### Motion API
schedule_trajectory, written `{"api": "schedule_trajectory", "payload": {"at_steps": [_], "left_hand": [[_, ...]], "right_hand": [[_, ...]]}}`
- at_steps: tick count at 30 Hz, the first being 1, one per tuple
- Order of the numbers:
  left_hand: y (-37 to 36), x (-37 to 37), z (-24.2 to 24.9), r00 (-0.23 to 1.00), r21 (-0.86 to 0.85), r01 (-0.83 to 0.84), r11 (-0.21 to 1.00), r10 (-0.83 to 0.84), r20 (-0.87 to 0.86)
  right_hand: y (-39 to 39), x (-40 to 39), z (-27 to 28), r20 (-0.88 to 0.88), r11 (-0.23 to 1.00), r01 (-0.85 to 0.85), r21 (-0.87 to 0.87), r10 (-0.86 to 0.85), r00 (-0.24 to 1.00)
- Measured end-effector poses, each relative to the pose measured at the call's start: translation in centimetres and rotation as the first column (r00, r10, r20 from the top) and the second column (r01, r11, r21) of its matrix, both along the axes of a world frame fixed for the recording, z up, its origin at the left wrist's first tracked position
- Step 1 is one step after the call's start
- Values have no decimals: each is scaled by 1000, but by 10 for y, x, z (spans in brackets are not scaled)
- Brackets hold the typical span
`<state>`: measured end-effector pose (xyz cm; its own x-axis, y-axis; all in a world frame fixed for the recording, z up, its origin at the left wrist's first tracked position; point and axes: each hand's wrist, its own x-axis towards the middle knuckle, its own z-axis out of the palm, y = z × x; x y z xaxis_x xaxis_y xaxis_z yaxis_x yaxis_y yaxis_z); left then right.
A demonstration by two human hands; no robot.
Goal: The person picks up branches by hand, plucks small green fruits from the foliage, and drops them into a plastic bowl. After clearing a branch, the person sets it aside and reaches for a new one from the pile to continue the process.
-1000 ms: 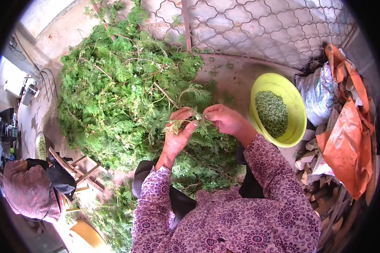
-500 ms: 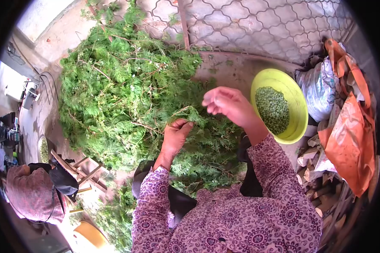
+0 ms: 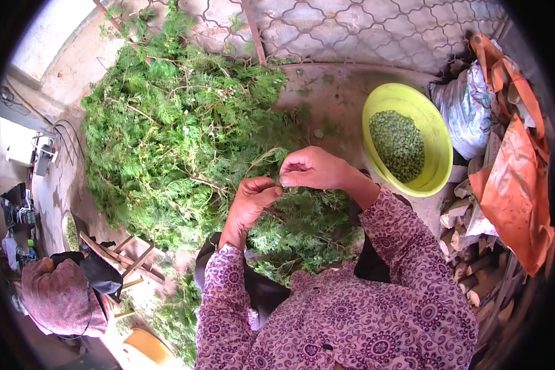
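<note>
Between your hands a thin green cypress sprig (image 3: 266,161) is pinched: your left hand (image 3: 250,200) grips its stem, your right hand (image 3: 311,168) closes fingertips on its tip. Beyond your left hand lies the heaped green branch pile (image 3: 172,135); right of your right hand sits the yellow plastic bowl (image 3: 435,139) of green seeds (image 3: 398,145)

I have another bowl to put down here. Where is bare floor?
Bare concrete floor lies between the heap of green branches, the metal grille and the yellow bowl. Sacks and scrap wood crowd the right; branches cover the lap.
</note>
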<state>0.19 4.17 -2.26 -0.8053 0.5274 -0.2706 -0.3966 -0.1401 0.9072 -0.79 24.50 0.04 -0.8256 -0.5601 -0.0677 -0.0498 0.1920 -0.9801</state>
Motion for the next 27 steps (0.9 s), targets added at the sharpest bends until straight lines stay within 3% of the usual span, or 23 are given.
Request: {"api": "schedule_trajectory", "payload": {"at_steps": [5, 7, 8, 10, 11, 13, 16, 17, 20, 22, 23, 25, 27], "left_hand": [[0, 3, 4, 1000, 18, 15, 1000, -15, -26], [-2, 4, 5, 1000, 45, 5, 999, -6, 14], [-3, 4, 6, 999, 75, -8, 997, 4, 54], [-6, 4, 7, 998, 121, 0, 993, -8, 63], [-7, 4, 8, 997, 168, 9, 986, -21, 72], [-6, 6, 10, 995, 197, -18, 980, -1, 96], [-5, 5, 11, 980, 285, -103, 953, 48, 195], [-5, 4, 11, 960, 339, -164, 926, 71, 271], [-6, 1, 6, 960, 323, -193, 927, 110, 258], [-6, 0, 1, 965, 331, -187, 925, 109, 240], [-5, 1, -1, 958, 289, -198, 937, 122, 260], [-5, 3, -1, 951, 243, -204, 948, 133, 280], [-4, 3, 4, 969, 271, -117, 955, 50, 240]], "right_hand": [[-7, 1, 5, 91, 997, -73, -29, 75, 993], [-9, 3, 5, 338, 995, 1, -98, 33, 941], [-10, 4, 3, 338, 995, 0, -99, 33, 941], [-13, 6, -6, 507, 943, 77, -322, 103, 856], [-14, 5, -10, 507, 944, 75, -322, 105, 855], [-16, 5, -14, 610, 810, 196, -553, 234, 757], [-16, 6, -10, 613, 773, 217, -596, 263, 745], [-15, 7, -8, 612, 773, 216, -597, 264, 745], [-14, 9, -2, 647, 831, 255, -494, 156, 746], [-15, 10, 1, 552, 913, 128, -388, 120, 825], [-16, 10, 1, 552, 912, 128, -389, 120, 825], [-17, 11, 1, 448, 969, 98, -227, 15, 894], [-17, 11, -3, 485, 950, 139, -280, 15, 874]]}}
